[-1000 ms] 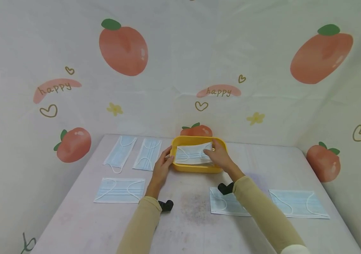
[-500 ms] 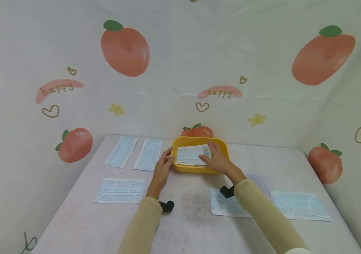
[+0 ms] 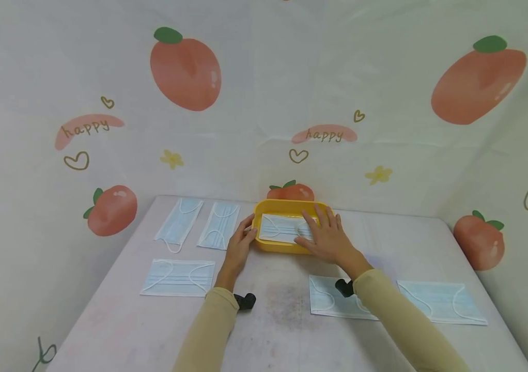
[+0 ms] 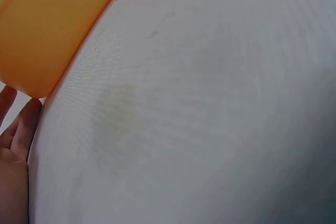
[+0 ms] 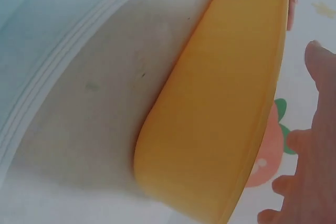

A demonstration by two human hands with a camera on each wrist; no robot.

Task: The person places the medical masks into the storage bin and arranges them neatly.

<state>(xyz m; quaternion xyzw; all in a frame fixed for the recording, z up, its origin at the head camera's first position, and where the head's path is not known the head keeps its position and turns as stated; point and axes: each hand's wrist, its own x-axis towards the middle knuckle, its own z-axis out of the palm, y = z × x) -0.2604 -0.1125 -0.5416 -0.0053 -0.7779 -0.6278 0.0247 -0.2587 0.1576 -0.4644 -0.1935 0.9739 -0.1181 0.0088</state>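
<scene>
A yellow plastic tray [image 3: 287, 247] stands at the back middle of the table, with a light blue face mask [image 3: 279, 229] lying flat inside. My left hand [image 3: 237, 248] rests against the tray's left end; in the left wrist view its fingertips touch the outside of the yellow wall [image 4: 47, 30]. My right hand [image 3: 331, 241] is over the tray's right side, fingers spread and holding nothing. It hides the right end of the mask. In the right wrist view the spread right hand [image 5: 320, 145] is beside the tray's rim [image 5: 281, 72].
Two masks stand lengthwise at the back left, the outer mask [image 3: 179, 223] beside the inner mask [image 3: 218, 226]. Another mask [image 3: 177, 279] lies in front of them. At right lie a mask [image 3: 326, 299] partly under my forearm and one more mask [image 3: 447, 302]. A printed cloth [image 3: 245, 93] hangs behind.
My right hand has let go of the mask in the tray and lifted off, its fingers spreading. The mask now lies lower in the tray. My left hand has stayed at the tray's left end.
</scene>
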